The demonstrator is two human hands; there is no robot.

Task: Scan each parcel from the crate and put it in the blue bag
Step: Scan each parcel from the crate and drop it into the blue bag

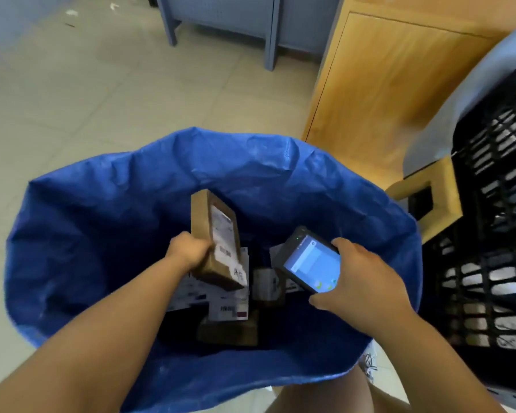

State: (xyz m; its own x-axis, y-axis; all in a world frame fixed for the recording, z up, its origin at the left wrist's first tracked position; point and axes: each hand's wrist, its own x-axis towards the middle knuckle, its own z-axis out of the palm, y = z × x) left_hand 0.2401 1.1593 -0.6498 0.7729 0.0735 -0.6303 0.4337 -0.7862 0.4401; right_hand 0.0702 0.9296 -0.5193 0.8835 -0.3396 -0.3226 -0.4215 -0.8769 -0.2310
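Head view: our left hand (191, 251) grips the cardboard parcel (218, 248) mid-frame over the blue bag (102, 234), right hand (358, 278) clasping the scanner (309, 260); best we lower it gently.

Parcel sorting room, labelled parcels (227, 307), black crate (495, 234), grey metal racks (221, 16)

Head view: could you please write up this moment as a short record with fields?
left hand: grips a brown parcel, label facing up, above the bag's opening
right hand: holds the scanner, screen lit, beside the parcel
bag: blue, open, on the floor in front of the person
other parcels: several lying at the bottom of the bag
crate: black lattice, right of the bag
stage: parcel not yet released into the bag
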